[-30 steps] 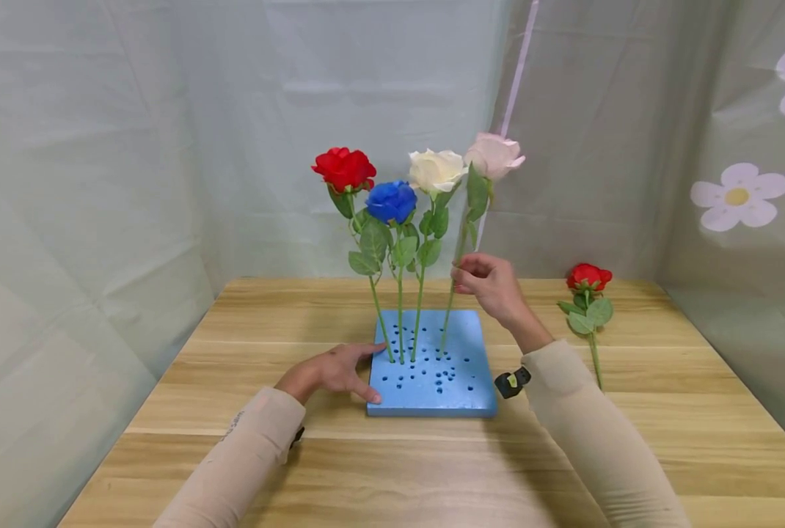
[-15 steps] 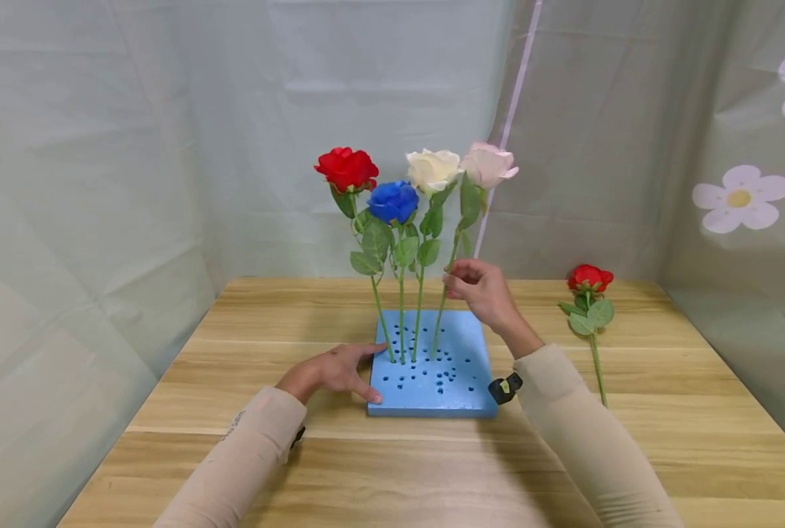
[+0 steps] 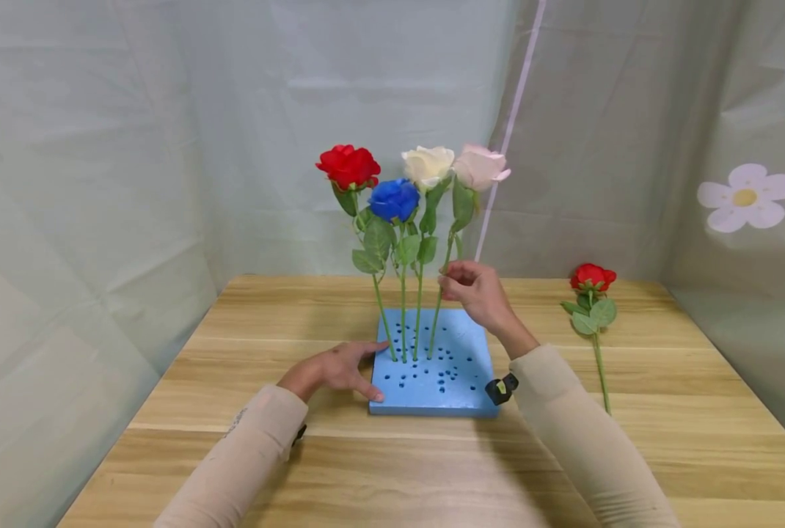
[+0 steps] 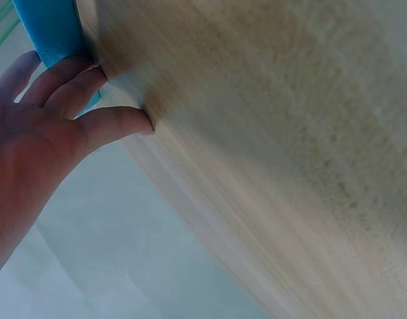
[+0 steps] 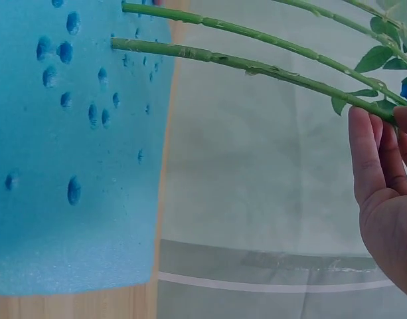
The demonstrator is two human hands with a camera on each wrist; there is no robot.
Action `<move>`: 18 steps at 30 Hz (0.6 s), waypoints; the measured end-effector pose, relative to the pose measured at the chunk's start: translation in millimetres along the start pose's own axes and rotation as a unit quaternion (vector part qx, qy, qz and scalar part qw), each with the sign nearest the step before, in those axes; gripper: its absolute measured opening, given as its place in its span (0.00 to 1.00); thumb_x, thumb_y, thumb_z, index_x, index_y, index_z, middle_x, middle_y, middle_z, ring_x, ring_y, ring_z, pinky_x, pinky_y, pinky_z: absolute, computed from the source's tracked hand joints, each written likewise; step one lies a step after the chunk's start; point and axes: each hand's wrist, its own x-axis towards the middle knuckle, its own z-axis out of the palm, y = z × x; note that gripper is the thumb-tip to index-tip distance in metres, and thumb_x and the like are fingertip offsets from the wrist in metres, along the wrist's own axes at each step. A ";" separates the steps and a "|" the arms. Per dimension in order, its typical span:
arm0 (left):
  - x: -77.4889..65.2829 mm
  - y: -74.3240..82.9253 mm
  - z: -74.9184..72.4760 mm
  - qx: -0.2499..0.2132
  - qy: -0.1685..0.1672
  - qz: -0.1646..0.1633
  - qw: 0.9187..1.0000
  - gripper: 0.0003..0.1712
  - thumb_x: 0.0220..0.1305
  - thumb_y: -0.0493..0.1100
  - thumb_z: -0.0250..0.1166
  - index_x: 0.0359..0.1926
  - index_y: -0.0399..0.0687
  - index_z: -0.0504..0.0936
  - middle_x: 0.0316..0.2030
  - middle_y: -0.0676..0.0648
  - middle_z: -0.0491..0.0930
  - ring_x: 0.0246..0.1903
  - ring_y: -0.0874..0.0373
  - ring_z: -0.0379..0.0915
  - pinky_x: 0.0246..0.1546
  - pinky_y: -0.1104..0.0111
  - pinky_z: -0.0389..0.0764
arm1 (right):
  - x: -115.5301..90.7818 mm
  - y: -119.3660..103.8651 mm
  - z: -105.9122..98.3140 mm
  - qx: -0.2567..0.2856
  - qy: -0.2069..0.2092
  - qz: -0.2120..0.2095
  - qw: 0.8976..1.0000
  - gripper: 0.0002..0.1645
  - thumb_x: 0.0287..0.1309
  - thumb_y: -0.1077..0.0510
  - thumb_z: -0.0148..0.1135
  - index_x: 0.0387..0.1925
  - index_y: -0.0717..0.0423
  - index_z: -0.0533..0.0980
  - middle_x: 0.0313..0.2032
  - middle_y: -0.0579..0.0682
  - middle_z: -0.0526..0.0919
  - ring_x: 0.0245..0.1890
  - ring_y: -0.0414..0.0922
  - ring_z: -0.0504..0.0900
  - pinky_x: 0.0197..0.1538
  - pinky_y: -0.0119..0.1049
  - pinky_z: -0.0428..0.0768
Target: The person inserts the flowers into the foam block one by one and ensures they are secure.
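Observation:
A blue foam block [image 3: 432, 402] dotted with holes lies on the table. My left hand [image 3: 340, 367] rests at its left side, thumb and fingers spread along the edge. My right hand [image 3: 477, 292] pinches the stem of a pale pink rose [image 3: 480, 168] between thumb and fingertips, partway up. In the right wrist view this rose stem [image 5: 216, 60] meets the foam at its lower end. Left of it a red rose [image 3: 349, 167], a blue rose [image 3: 395, 199] and a cream rose [image 3: 427, 167] stand upright in the block.
Another red rose [image 3: 593, 279] lies on the wooden table [image 3: 267, 477] to the right, its blossom toward the back. Grey-green curtains [image 3: 366, 88] surround the table at the back and sides.
My right hand has moved slightly left with the pink rose, whose blossom is now close beside the cream one. Its stem's foot has shifted left on the foam. The left hand has stayed put.

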 end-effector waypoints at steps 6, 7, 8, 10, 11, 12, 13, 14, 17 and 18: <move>-0.5 0.7 -0.4 0.000 -0.003 -0.002 1.000 0.59 0.44 0.56 0.82 0.76 0.53 0.63 0.74 0.43 0.59 0.73 0.45 0.52 0.70 0.49 0.59 | -2.1 3.0 1.9 -0.021 -0.008 0.002 1.000 0.14 0.66 0.64 0.62 0.50 0.70 0.79 0.42 0.63 0.83 0.38 0.48 0.85 0.45 0.39 0.85; -0.7 0.9 -0.4 0.000 -0.004 -0.003 1.000 0.59 0.44 0.56 0.82 0.76 0.53 0.62 0.74 0.43 0.59 0.73 0.45 0.51 0.70 0.49 0.59 | -2.7 2.7 2.3 -0.027 -0.010 0.000 1.000 0.15 0.66 0.63 0.62 0.51 0.70 0.79 0.42 0.63 0.84 0.38 0.49 0.85 0.45 0.38 0.85; -1.0 1.2 -0.4 -0.002 -0.004 -0.002 1.000 0.60 0.44 0.56 0.82 0.76 0.52 0.62 0.74 0.42 0.59 0.73 0.44 0.51 0.70 0.49 0.59 | -3.3 2.5 2.8 -0.033 -0.012 -0.002 0.999 0.16 0.67 0.63 0.62 0.52 0.70 0.79 0.43 0.63 0.84 0.39 0.49 0.85 0.44 0.38 0.85; -1.4 1.5 -0.5 -0.005 -0.006 -0.002 1.000 0.60 0.44 0.56 0.82 0.76 0.52 0.62 0.74 0.42 0.59 0.74 0.45 0.51 0.70 0.50 0.59 | -4.4 2.5 3.9 -0.040 -0.015 -0.005 0.999 0.17 0.67 0.63 0.62 0.53 0.70 0.79 0.43 0.64 0.84 0.39 0.51 0.86 0.45 0.38 0.85; -1.5 1.8 -0.4 -0.007 -0.005 -0.002 1.000 0.60 0.44 0.56 0.82 0.76 0.51 0.62 0.74 0.42 0.59 0.74 0.44 0.51 0.70 0.49 0.59 | -5.0 2.8 4.2 -0.044 -0.016 -0.006 0.999 0.17 0.67 0.62 0.62 0.53 0.70 0.79 0.44 0.64 0.84 0.39 0.51 0.87 0.45 0.39 0.85; -1.4 1.9 -0.3 -0.008 -0.004 -0.001 1.000 0.60 0.45 0.56 0.82 0.76 0.51 0.62 0.74 0.42 0.59 0.74 0.44 0.51 0.70 0.49 0.59 | -5.7 3.1 4.5 -0.047 -0.017 -0.008 0.999 0.18 0.67 0.62 0.62 0.54 0.70 0.79 0.43 0.64 0.84 0.38 0.52 0.87 0.45 0.39 0.85; -1.3 2.2 -0.5 -0.008 -0.004 -0.001 1.000 0.60 0.45 0.56 0.82 0.76 0.51 0.62 0.74 0.42 0.59 0.74 0.44 0.51 0.70 0.49 0.59 | -6.4 3.2 4.5 -0.050 -0.019 -0.009 0.999 0.18 0.67 0.62 0.62 0.54 0.70 0.79 0.43 0.64 0.84 0.38 0.52 0.87 0.46 0.40 0.85; -1.3 2.3 -0.6 -0.009 -0.004 -0.001 1.000 0.60 0.45 0.56 0.82 0.76 0.51 0.62 0.74 0.42 0.59 0.74 0.44 0.51 0.70 0.49 0.59 | -6.9 3.8 4.7 -0.052 -0.019 -0.010 0.998 0.18 0.68 0.62 0.61 0.54 0.69 0.79 0.43 0.63 0.85 0.39 0.52 0.87 0.47 0.41 0.85; -1.3 1.7 -0.5 -0.009 -0.003 -0.001 1.000 0.60 0.45 0.55 0.82 0.76 0.51 0.62 0.74 0.42 0.59 0.74 0.44 0.51 0.70 0.49 0.59 | -8.0 4.4 5.1 -0.056 -0.018 -0.010 0.998 0.19 0.67 0.61 0.62 0.55 0.69 0.79 0.43 0.63 0.85 0.38 0.52 0.87 0.48 0.42 0.84; -1.4 1.3 -0.5 -0.009 -0.002 0.000 1.000 0.60 0.45 0.55 0.82 0.76 0.51 0.62 0.74 0.42 0.59 0.73 0.44 0.51 0.70 0.49 0.59 | -7.9 4.8 5.1 -0.058 -0.017 -0.010 0.998 0.19 0.68 0.61 0.62 0.55 0.69 0.79 0.44 0.63 0.85 0.38 0.52 0.88 0.48 0.43 0.84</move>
